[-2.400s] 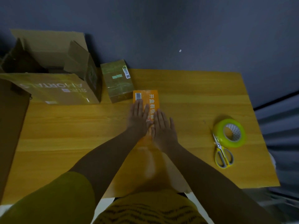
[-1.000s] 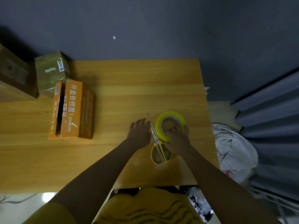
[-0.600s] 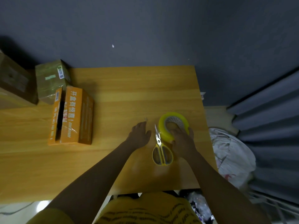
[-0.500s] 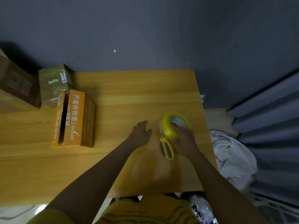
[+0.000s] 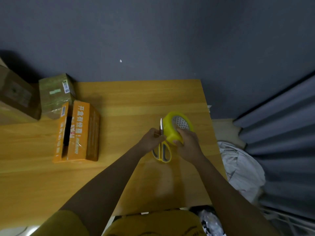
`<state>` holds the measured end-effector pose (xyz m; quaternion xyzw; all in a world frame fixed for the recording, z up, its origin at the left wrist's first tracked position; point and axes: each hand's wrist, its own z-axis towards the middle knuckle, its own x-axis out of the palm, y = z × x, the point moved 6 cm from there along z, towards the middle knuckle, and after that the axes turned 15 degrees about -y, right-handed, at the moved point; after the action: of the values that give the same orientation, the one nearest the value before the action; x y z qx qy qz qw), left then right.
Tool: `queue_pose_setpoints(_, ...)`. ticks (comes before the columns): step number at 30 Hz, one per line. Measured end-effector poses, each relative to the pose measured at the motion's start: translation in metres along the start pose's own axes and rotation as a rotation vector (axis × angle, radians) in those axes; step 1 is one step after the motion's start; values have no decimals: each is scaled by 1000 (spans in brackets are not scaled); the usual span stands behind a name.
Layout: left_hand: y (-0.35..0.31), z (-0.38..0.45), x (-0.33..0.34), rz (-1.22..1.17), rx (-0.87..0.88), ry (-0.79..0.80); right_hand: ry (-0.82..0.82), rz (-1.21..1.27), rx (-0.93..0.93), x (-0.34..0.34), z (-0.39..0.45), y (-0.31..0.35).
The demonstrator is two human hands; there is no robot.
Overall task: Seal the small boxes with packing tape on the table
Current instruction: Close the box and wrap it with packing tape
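**Packing tape and boxes on wooden table: items as seen**

Packing tape roll [image 5: 172, 132], yellow-green, white patterned core visible: tilted up on edge, lifted at the right part of the table [image 5: 129, 99]. Right hand [image 5: 187, 143] grips it, fingers curled over the rim into the core and thumb against the near outer face.

Left hand [image 5: 150, 140]: just left of the roll, fingers curled, fingertips pinched together at the roll's left side. What the pinch holds is too small to tell; it lies at the scissors' blades.

Scissors [image 5: 162, 149], yellow handles with grey inner loops: between the two hands, handles toward the near side, blades pointing far, tip showing beside the roll. Whether they rest on the table or are lifted cannot be told.

Orange box [image 5: 78, 132], white printed characters: left part of the table, well apart from the hands, a dark gap running down its top between the flaps.

Small brown box [image 5: 54, 92], wrapped in glossy tape, label on top: just beyond the orange box, at the far left.

Large cardboard box [image 5: 15, 97]: at the left edge, beside the small brown box.

Dark grey wall [image 5: 153, 40]: behind the table.

Pale crumpled bag [image 5: 242, 169]: on the floor to the right of the table.
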<state>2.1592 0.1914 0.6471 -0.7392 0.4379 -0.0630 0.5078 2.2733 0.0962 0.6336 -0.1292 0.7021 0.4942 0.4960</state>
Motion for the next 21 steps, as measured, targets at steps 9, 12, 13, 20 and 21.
queue_pose_setpoints(9,66,-7,-7,309,-81,13,-14,-412,-112,22,-36,22)
queue_pose_setpoints(12,82,-10,-4,355,-151,25,-23,-488,-140,39,-42,21)
queue_pose_setpoints(13,87,-12,-4,363,-167,37,-4,-512,-140,45,-44,20)
queue_pose_setpoints(20,130,-13,-48,348,-237,-48,56,-590,26,54,-49,-28)
queue_pose_setpoints(21,135,-11,-52,390,-228,-33,53,-581,18,53,-47,-33)
